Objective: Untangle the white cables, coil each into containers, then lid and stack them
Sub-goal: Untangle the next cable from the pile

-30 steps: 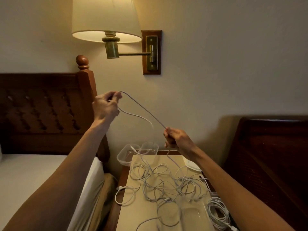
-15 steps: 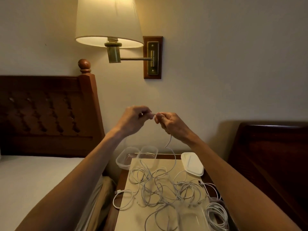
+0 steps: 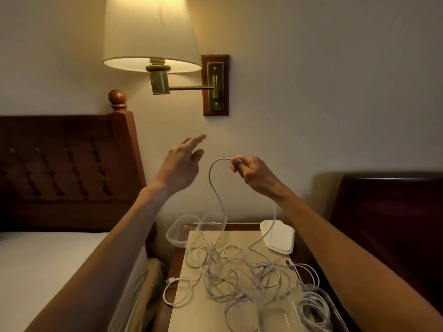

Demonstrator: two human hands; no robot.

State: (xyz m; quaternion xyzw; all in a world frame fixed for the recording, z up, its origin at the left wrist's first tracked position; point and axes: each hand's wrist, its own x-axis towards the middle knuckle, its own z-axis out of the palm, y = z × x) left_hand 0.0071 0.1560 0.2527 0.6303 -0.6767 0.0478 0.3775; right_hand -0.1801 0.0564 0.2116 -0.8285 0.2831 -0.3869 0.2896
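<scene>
Fingers of the right hand point(image 3: 251, 172) pinch a white cable point(image 3: 217, 188); the left hand point(image 3: 181, 164) hangs spread, touching nothing. No writing readable.

Glossy wooden headboard point(image 3: 388, 212), brass lamp arm point(image 3: 191, 87), clear plastic containers point(image 3: 182, 232).

I see the right hand point(image 3: 249, 170) pinching a white cable point(image 3: 217, 188) that loops down into the tangle point(image 3: 239, 276) on the tabletop point(image 3: 191, 315). Left hand point(image 3: 181, 164) raised beside it, fingers spread, holding nothing. Clear containers point(image 3: 182, 232) and a white lid point(image 3: 279, 238) sit at the far edge.
</scene>
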